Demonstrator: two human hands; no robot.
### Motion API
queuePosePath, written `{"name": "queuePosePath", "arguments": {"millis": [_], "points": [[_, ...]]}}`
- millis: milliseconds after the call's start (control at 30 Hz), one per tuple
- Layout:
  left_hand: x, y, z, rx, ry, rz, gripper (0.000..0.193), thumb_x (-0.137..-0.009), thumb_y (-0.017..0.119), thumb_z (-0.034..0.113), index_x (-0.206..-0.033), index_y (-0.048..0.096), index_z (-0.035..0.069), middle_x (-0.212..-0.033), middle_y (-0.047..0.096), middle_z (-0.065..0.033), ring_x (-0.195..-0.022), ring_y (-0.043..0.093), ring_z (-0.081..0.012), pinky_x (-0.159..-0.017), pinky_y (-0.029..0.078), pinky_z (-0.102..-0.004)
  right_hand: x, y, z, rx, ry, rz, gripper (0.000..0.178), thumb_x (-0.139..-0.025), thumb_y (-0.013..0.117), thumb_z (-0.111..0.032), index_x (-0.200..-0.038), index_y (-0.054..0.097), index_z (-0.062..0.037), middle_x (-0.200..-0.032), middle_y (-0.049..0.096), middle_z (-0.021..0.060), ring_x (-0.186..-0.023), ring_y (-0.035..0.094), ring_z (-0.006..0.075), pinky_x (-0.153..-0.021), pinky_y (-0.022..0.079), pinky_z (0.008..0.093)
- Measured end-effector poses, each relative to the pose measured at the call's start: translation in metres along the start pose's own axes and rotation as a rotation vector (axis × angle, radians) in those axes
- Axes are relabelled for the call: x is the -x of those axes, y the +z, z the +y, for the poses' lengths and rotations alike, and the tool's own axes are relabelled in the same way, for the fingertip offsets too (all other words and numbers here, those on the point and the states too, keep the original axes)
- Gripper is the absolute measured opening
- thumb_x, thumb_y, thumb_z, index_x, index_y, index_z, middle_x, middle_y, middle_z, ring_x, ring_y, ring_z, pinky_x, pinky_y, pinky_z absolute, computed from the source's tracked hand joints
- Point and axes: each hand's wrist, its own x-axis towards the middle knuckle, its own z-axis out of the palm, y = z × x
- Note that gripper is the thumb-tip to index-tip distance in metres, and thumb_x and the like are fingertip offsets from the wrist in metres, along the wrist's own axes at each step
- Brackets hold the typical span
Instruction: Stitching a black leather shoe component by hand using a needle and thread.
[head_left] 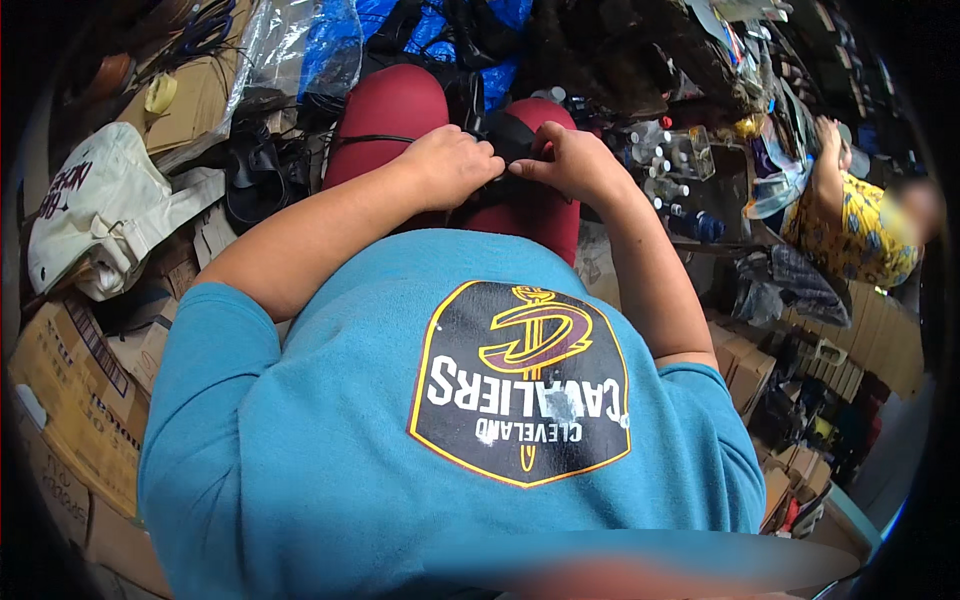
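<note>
Over my lap, both hands work at a dark black piece [510, 135] that looks like flexible material; its kind is hard to make out. My left hand [452, 162] is closed, its curled fingers gripping the near left side of the piece. Opposite it, my right hand [575, 165] pinches the piece between thumb and fingers, the fingertips of both hands almost meeting. A thin black cord [380, 138] lies across my left thigh and runs toward the left hand. Part of the black piece is hidden behind my fingers.
To the left sit a black strappy sandal [258, 175], a white cloth bag [90, 215] and cardboard boxes [80, 390]. Blue plastic sheeting [335, 45] with dark footwear lies ahead. Several small bottles [660, 165] stand at the right. Another person in yellow [850, 225] is farther right.
</note>
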Motion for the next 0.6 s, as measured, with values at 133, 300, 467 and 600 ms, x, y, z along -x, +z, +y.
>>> {"name": "queuePosePath", "arguments": {"millis": [133,300,467,600], "points": [[0.0,0.002,0.005,-0.112,0.019,0.019,0.021,-0.072,0.065,0.019,-0.089,0.055,0.011,-0.085,0.058,-0.0051,-0.08,0.063,-0.0221,-0.07,0.044,-0.0361,0.002,0.006,0.009,-0.031,-0.008,0.005,0.043,-0.072,0.075,-0.036,-0.091,0.062,0.0002,-0.074,0.065,0.0142,-0.064,0.065,0.022,-0.059,0.05,0.0319],[0.001,-0.003,0.01,-0.184,-0.048,0.024,0.024,-0.07,0.067,0.022,-0.088,0.054,0.012,-0.083,0.056,-0.0036,-0.079,0.063,-0.0209,-0.069,0.044,-0.0345,-0.003,0.01,0.028,-0.304,0.009,-0.094,0.032,-0.074,0.074,-0.029,-0.087,0.064,-0.0012,-0.066,0.062,0.01,-0.062,0.061,0.0168,-0.06,0.048,0.03],[0.006,-0.014,0.002,0.152,-0.013,0.147,0.026,-0.07,0.073,0.022,-0.086,0.057,0.007,-0.092,0.059,-0.0066,-0.084,0.062,-0.0245,-0.072,0.047,-0.0358,-0.009,0.016,0.038,-0.734,0.124,-0.129,0.019,-0.081,0.069,-0.019,-0.082,0.06,-0.0017,-0.064,0.059,0.0026,-0.058,0.054,0.0092,-0.054,0.044,0.026],[0.004,-0.027,-0.01,0.512,-0.111,0.323,0.018,-0.075,0.069,0.016,-0.087,0.062,0.005,-0.099,0.061,-0.0099,-0.089,0.061,-0.0271,-0.078,0.048,-0.0357,0.006,0.023,0.031,-0.542,-0.091,0.155,0.022,-0.083,0.069,-0.022,-0.081,0.059,-0.0024,-0.067,0.059,0.0011,-0.059,0.054,0.0093,-0.055,0.043,0.0257]]}}
